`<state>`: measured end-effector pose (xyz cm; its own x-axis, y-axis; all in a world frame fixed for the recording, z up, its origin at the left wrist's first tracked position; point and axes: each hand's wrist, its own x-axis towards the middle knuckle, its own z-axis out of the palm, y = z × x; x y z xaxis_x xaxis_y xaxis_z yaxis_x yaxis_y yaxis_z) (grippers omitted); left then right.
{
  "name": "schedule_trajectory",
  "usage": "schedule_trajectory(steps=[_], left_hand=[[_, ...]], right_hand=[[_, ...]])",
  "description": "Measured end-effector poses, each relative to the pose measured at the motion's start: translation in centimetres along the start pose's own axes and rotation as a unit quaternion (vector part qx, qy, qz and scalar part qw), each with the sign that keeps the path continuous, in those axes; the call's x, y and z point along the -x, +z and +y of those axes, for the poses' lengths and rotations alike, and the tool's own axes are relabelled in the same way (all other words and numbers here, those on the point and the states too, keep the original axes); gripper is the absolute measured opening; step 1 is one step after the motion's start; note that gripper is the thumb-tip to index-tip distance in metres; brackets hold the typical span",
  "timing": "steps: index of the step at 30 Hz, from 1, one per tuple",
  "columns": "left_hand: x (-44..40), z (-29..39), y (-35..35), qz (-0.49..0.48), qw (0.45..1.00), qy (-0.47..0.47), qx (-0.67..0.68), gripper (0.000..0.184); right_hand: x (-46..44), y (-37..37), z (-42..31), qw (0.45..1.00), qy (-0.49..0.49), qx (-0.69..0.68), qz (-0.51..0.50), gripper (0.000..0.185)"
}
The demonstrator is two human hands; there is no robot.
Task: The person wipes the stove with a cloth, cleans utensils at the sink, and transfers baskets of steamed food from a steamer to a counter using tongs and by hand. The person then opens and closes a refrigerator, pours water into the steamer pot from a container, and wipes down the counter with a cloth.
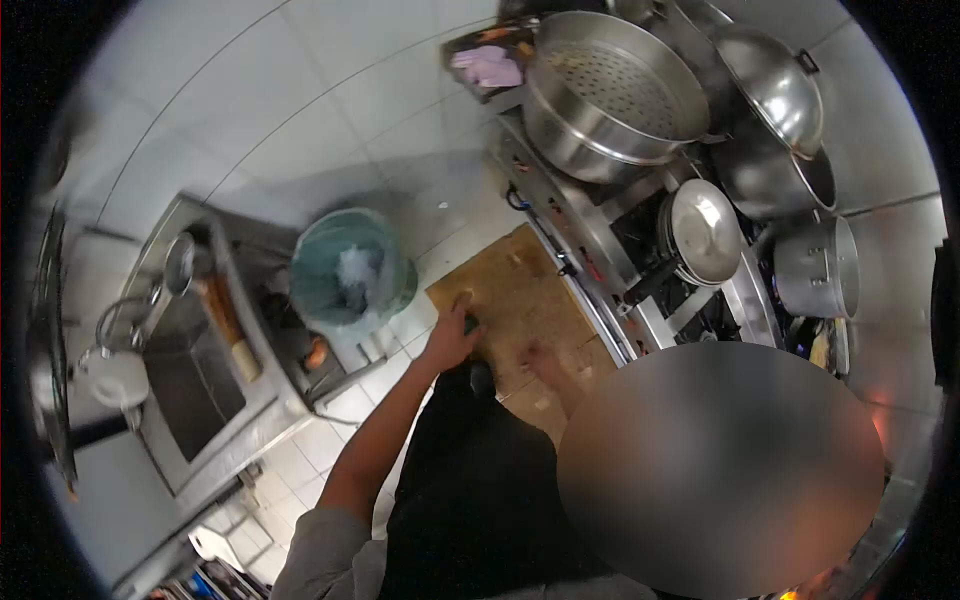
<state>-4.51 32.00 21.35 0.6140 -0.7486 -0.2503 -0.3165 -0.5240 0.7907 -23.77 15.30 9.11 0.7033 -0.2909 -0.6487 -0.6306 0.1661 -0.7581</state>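
My left hand [452, 341] is stretched forward over a brown cardboard sheet [520, 290] on the floor. Its fingers are bent around a small dark greenish thing [471, 323], too small to make out. My right hand [543, 362] is smeared by motion above the same cardboard, to the right of the left hand, and its fingers cannot be read. Between the hands and below them is my dark clothing [470, 480], with a dark shoe tip [482, 380] on the cardboard. A large blurred oval covers the lower right of the view.
At the left stands a steel sink [195, 390] with a wooden-handled brush [228, 325]. A green bucket [400, 285] with whitish contents sits beyond it. On the right, a stove [600, 250] carries a large steamer pot [570, 145], stacked pans [705, 230] and an aluminium pot [810, 270]. Flames glow bottom right.
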Motion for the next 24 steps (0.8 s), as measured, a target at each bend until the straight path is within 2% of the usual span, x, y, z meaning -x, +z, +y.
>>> schedule_trajectory(steps=[1, 3, 5, 7, 8, 9, 11, 13, 14, 15, 17, 18, 19, 20, 21, 23, 24], left_hand=[[-3.5, -0.5, 0.6, -0.012, 1.000, 0.007, -0.001, 0.067], [-11.2, -2.3, 2.0, 0.043, 0.992, 0.117, -0.020, 0.070], [-18.4, -1.7, 1.9, 0.069, 0.984, 0.162, -0.028, 0.070], [-25.4, -2.3, 3.3, 0.095, 0.975, 0.194, -0.042, 0.071], [-29.1, -3.0, 4.5, 0.102, 0.977, 0.184, -0.032, 0.072], [-32.6, -3.7, 5.7, 0.111, 0.978, 0.176, -0.022, 0.074], [-38.4, -5.9, 8.2, 0.152, 0.968, 0.197, -0.020, 0.071], [-41.6, -8.4, 11.0, 0.187, 0.958, 0.216, -0.020, 0.069], [-42.3, -8.7, 11.9, 0.218, 0.948, 0.231, 0.011, 0.067], [-42.8, -9.1, 12.8, 0.249, 0.937, 0.243, 0.042, 0.065], [-43.2, -9.1, 13.5, 0.254, 0.935, 0.237, 0.072, 0.062], [-43.3, -9.2, 13.8, 0.257, 0.933, 0.228, 0.103, 0.060], [-43.5, -9.5, 14.3, 0.261, 0.932, 0.230, 0.103, 0.060], [-43.8, -9.8, 14.9, 0.307, 0.915, 0.251, 0.073, 0.061], [-44.1, -10.0, 15.4, 0.353, 0.894, 0.271, 0.045, 0.061], [-44.2, -10.4, 16.2, 0.362, 0.889, 0.276, 0.055, 0.061], [-44.2, -10.6, 16.5, 0.364, 0.886, 0.280, 0.060, 0.061]], right_hand=[[-0.3, 0.2, 0.8, 0.998, 0.015, 0.057, -0.013, 0.026], [1.1, -0.2, -2.2, 0.971, 0.076, 0.200, -0.108, 0.024], [0.2, -0.6, 3.1, 0.994, 0.027, -0.027, -0.098, 0.021], [-2.2, -1.1, 7.9, 0.957, 0.036, -0.270, -0.098, 0.023], [-3.9, -1.7, 10.5, 0.957, 0.035, -0.271, -0.101, 0.023], [-6.0, -2.8, 13.1, 0.984, -0.055, -0.153, -0.079, 0.023], [-10.3, -4.9, 14.6, 0.987, -0.150, -0.026, -0.058, 0.023], [-14.1, -6.6, 15.5, 0.982, 0.059, -0.182, 0.001, 0.026], [-16.9, -8.1, 17.2, 0.980, 0.007, -0.194, -0.040, 0.025], [-18.9, -8.8, 19.1, 0.981, 0.005, -0.192, -0.041, 0.025], [-22.9, -9.7, 19.7, 0.987, -0.073, -0.138, 0.039, 0.020], [-24.9, -10.2, 20.1, 0.987, -0.077, -0.137, 0.038, 0.020], [-26.8, -11.0, 20.4, 0.995, -0.091, 0.011, 0.035, 0.021], [-28.9, -11.8, 20.5, 0.981, -0.105, 0.161, 0.033, 0.022], [-29.8, -11.8, 19.1, 0.979, -0.110, 0.166, 0.035, 0.022], [-29.9, -11.0, 16.0, 0.979, -0.037, 0.175, 0.099, 0.026], [-31.3, -10.9, 17.1, 0.978, -0.040, 0.178, 0.100, 0.026]])
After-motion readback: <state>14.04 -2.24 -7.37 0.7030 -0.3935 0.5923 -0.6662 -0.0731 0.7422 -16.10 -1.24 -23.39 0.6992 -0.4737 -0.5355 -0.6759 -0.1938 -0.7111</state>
